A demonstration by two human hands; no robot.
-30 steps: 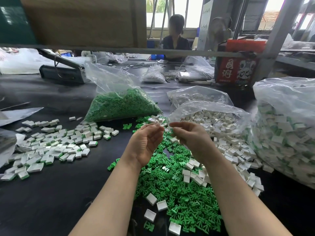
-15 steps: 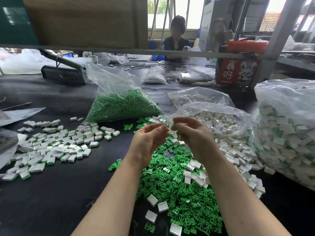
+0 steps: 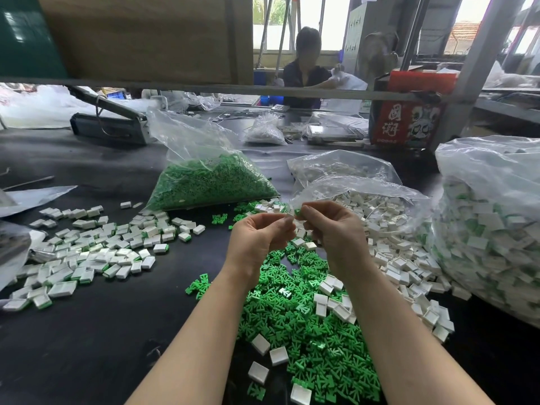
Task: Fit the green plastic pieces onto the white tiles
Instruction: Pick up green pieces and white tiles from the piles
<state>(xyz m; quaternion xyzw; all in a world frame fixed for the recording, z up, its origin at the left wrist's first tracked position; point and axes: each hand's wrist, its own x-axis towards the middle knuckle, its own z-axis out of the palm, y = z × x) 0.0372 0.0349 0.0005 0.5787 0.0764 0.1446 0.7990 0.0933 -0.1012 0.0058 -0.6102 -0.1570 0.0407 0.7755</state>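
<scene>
My left hand (image 3: 260,238) and my right hand (image 3: 333,229) are raised together above a loose heap of green plastic pieces (image 3: 298,314) on the black table. Between their fingertips sits a small white tile (image 3: 292,215) with a green piece (image 3: 297,212) against it. My right thumb and fingers pinch the green piece. My left fingertips pinch the tile; most of it is hidden by the fingers. Loose white tiles (image 3: 388,258) spill from an open bag to the right. A spread of tiles with green backs (image 3: 96,247) lies at the left.
A clear bag of green pieces (image 3: 204,182) stands behind my hands. A large bag of tiles (image 3: 493,223) fills the right edge. Beyond are a sealing machine (image 3: 108,124), a red box (image 3: 406,118) and a person seated across the table.
Both hands have risen slightly and closed together. The right hand's fingertips now meet the left hand's with the green piece and tile between them.
</scene>
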